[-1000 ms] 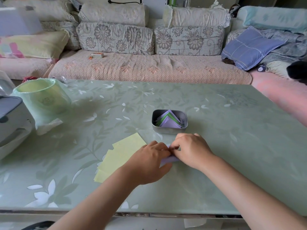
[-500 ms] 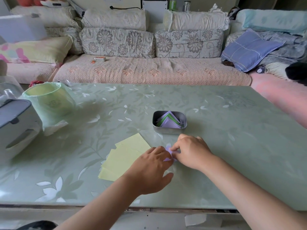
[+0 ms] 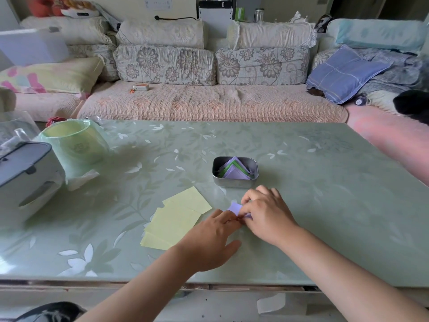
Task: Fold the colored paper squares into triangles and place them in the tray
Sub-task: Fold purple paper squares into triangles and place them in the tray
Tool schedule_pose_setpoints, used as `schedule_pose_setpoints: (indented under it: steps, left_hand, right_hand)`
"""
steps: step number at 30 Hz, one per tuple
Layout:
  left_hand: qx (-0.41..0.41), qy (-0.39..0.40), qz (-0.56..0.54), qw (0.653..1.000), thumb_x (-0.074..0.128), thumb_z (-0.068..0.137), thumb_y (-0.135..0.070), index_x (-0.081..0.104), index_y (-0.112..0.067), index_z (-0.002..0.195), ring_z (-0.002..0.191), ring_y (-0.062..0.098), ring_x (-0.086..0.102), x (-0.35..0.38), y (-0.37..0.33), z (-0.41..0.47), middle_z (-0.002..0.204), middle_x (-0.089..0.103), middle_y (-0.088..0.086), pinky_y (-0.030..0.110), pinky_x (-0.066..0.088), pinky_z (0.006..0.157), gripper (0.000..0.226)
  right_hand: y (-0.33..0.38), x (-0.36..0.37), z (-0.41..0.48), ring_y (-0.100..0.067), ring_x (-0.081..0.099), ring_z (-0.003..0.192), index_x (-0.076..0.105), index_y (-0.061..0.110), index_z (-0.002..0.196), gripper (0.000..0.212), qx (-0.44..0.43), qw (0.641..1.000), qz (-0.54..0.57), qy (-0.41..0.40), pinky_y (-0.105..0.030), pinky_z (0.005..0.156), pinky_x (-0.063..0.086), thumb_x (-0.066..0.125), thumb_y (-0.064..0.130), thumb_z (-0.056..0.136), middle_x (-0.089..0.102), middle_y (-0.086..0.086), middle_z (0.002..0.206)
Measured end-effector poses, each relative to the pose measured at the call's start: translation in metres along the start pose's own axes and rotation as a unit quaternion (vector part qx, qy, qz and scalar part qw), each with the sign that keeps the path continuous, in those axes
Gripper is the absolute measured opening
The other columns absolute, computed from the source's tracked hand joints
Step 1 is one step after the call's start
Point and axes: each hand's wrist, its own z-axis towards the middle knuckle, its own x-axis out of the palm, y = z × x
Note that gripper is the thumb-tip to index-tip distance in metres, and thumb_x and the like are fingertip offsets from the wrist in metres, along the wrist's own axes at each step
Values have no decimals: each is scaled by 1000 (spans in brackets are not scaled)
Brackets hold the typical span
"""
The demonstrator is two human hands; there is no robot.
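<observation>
**A:** Green comes first: a glossy pale-green table top with a white flower print (image 3: 313, 205) lies under everything. What is on it?

**B:** Two bare hands meet near its front edge. The left hand (image 3: 209, 242) lies with its fingers fairly straight and its thumb spread apart towards the person. The right hand (image 3: 267, 217) is curled.

**A:** And the paper?

**B:** A loose, fanned pile of pale-yellow paper squares (image 3: 176, 219) lies flat, just left of the left fingertips. The wrist covers the pile's near corner.

**A:** Beyond the fingers?

**B:** A small rounded-rectangle metal tray (image 3: 234, 183) stands just past the right knuckles and apart from them. Lilac and green folded paper triangles (image 3: 234, 171) are stacked in it, points towards the sofa.

**A:** What are the fingers working on?

**B:** A small lilac paper piece (image 3: 234, 207), low on the table between the two sets of fingertips. The right thumb and fingers pinch it, and the left fingertips touch its near edge. Only a pale, slightly lifted flap shows. The fingers hide the rest, so I cannot tell its folded shape.
</observation>
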Motion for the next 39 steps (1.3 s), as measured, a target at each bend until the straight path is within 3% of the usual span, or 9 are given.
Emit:
schedule_pose_setpoints:
  steps: [3, 7, 9, 13, 23, 27, 30, 34, 39]
  left_hand:
    - [-1, -4, 0, 1000, 47, 98, -43, 49, -28, 142, 122, 15, 38, 0, -2, -1, 136, 44, -8, 34, 40, 103, 46]
    - [3, -11, 9, 1000, 47, 97, -43, 46, -31, 143, 119, 17, 38, 3, -3, -1, 134, 43, -7, 36, 42, 100, 48]
    - [1, -13, 16, 1000, 46, 97, -41, 44, -32, 144, 120, 17, 38, 3, -4, 0, 134, 43, -7, 35, 41, 100, 48]
    - [-5, -24, 25, 999, 41, 97, -40, 44, -32, 145, 119, 18, 40, 4, -7, 1, 130, 46, -5, 36, 45, 96, 48]
    - [-77, -41, 51, 995, 31, 88, -37, 68, -19, 104, 110, 15, 48, -6, -2, -11, 115, 55, -4, 31, 48, 79, 44]
    - [-102, -44, 52, 992, 36, 87, -32, 66, -14, 89, 105, 17, 50, -9, 3, -19, 107, 57, -3, 36, 51, 79, 35]
    - [-118, -37, 43, 991, 42, 87, -22, 67, -13, 88, 108, 15, 50, -9, 8, -24, 114, 58, -4, 35, 50, 82, 26]
    - [-129, -30, 30, 991, 37, 80, -17, 67, -12, 90, 110, 16, 51, -7, 12, -27, 119, 60, -3, 38, 51, 85, 33]
    - [-138, -44, 35, 989, 44, 87, -9, 68, -10, 92, 111, 18, 52, -5, 9, -25, 117, 61, -2, 37, 49, 87, 25]
  right_hand:
    - [-3, 5, -4, -21, 55, 74, 75, 35, 66, 20, -41, 999, -24, -20, -30, 66, 33, 80, 16, 63, 59, 16, 75]
    - [-8, 12, -12, -21, 54, 77, 75, 26, 70, 18, -80, 995, -62, 4, -32, 71, 36, 70, 10, 64, 63, 12, 75]
    - [-9, 16, -19, -22, 55, 78, 72, 21, 69, 15, -83, 995, -56, 18, -35, 74, 42, 60, 12, 68, 63, 9, 76]
    - [-11, 14, -30, -24, 61, 80, 73, 20, 76, 32, -67, 997, -24, 30, -34, 69, 49, 41, 24, 79, 67, 6, 89]
    - [-8, 5, -36, -23, 63, 96, 73, 23, 102, 50, -43, 996, -18, 70, -34, 82, 47, 29, 39, 85, 68, 3, 110]
    - [-7, 5, -36, -21, 64, 102, 75, 23, 102, 45, -32, 997, -7, 66, -30, 86, 45, 36, 38, 86, 69, 7, 119]
    - [-6, 4, -35, -19, 64, 105, 75, 23, 104, 41, -25, 997, -2, 70, -31, 89, 45, 40, 35, 86, 68, 8, 121]
    - [-4, 0, -36, -19, 64, 107, 76, 24, 109, 39, -21, 997, 13, 69, -32, 90, 45, 45, 31, 86, 68, 7, 123]
    - [-2, 5, -41, -27, 68, 88, 74, 34, 111, 41, -30, 997, 8, 76, -39, 77, 54, 49, 26, 80, 70, -2, 110]
